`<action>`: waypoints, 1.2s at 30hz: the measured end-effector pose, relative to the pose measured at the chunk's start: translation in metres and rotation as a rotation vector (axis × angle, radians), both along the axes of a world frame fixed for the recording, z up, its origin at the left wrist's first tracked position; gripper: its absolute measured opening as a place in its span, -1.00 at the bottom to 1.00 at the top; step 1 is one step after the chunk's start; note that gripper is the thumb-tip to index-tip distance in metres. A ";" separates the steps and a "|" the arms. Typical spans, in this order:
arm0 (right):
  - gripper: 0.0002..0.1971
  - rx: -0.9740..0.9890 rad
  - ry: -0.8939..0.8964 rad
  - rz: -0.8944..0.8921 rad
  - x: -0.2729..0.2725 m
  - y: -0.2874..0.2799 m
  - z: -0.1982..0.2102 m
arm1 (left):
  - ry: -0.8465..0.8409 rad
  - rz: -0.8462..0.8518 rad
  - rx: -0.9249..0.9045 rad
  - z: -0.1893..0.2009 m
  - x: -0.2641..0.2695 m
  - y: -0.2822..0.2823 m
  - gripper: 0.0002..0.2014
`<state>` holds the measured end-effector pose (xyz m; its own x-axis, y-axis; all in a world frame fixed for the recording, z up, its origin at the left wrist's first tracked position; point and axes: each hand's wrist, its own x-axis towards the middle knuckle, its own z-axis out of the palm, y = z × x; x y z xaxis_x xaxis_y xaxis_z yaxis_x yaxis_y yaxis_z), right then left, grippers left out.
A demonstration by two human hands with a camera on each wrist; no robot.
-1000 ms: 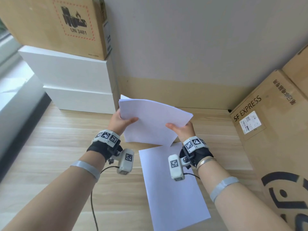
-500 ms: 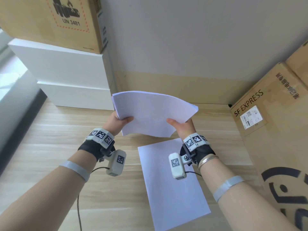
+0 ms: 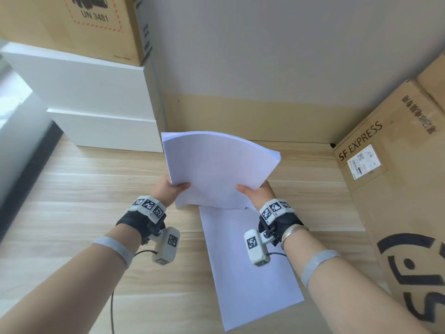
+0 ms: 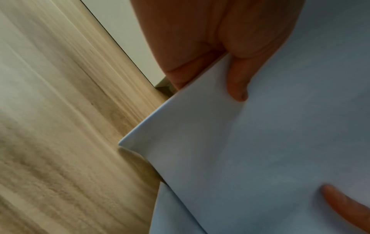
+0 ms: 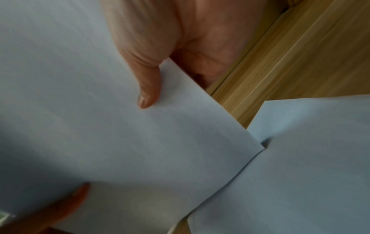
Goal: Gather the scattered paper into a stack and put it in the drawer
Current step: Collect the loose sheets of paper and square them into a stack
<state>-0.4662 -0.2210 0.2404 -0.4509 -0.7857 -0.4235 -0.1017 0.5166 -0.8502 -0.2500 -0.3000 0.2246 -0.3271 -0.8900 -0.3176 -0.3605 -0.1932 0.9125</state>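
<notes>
I hold a stack of white paper (image 3: 219, 168) upright over the wooden desk, its lower edge resting on a loose sheet (image 3: 248, 268) that lies flat in front of me. My left hand (image 3: 168, 190) pinches the stack's left edge, thumb on the front face. My right hand (image 3: 256, 192) pinches the right edge the same way. The left wrist view shows the left thumb (image 4: 238, 85) on the paper stack (image 4: 260, 150); the right wrist view shows the right thumb (image 5: 149, 88) on the stack (image 5: 100, 126) and the loose sheet (image 5: 310, 166) below. No drawer is in view.
White boxes (image 3: 96, 100) are stacked at the back left with a brown carton (image 3: 79, 22) on top. A large SF Express carton (image 3: 395, 189) stands along the right. The wall (image 3: 265, 56) closes the back. A dark desk edge (image 3: 29, 169) runs along the left.
The stack has turned from tilted to more upright and its lower edge has come down onto the loose sheet. Both hands keep their hold.
</notes>
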 end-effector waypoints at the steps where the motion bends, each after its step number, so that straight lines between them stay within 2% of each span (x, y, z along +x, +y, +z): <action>1: -0.78 -0.025 -0.004 -0.019 0.000 0.000 -0.002 | -0.005 0.011 -0.008 0.000 0.000 0.000 -0.70; 2: -0.83 -0.042 -0.004 -0.032 0.000 0.001 -0.003 | -0.012 0.016 -0.011 0.000 0.000 0.001 -0.70; 4: -0.80 -0.053 -0.012 -0.029 0.000 0.004 -0.007 | -0.038 0.020 0.009 -0.005 0.000 0.003 -0.75; 7: -0.82 0.012 0.007 -0.002 0.000 0.008 -0.022 | -0.067 0.017 0.074 -0.014 0.000 0.008 -0.86; 8: -0.85 0.041 0.017 0.006 0.001 0.008 -0.026 | -0.095 0.019 0.087 -0.017 0.001 0.008 -0.83; 11: -0.63 0.099 0.055 0.010 0.003 0.007 -0.033 | -0.165 0.022 0.115 -0.022 -0.004 0.007 -0.70; 15: -0.64 0.124 0.160 0.060 0.001 -0.002 -0.031 | -0.165 0.000 0.128 -0.018 -0.009 -0.002 -0.81; 19: -0.58 0.197 0.219 0.206 -0.007 -0.008 -0.032 | -0.210 -0.021 0.251 -0.019 0.001 -0.014 -0.65; 25: -0.31 0.464 0.296 0.437 -0.016 0.003 -0.033 | 0.016 -0.053 0.542 -0.025 0.007 0.015 -0.64; 28: -0.42 0.485 0.264 0.518 -0.019 0.014 -0.039 | 0.135 -0.002 0.616 -0.033 0.007 0.032 -0.73; 30: -0.51 0.494 0.246 0.530 -0.019 0.022 -0.041 | 0.196 0.091 0.640 -0.042 0.008 0.036 -0.71; 36: -0.54 0.500 0.211 0.519 -0.021 0.038 -0.050 | 0.191 0.134 0.625 -0.058 0.002 0.049 -0.63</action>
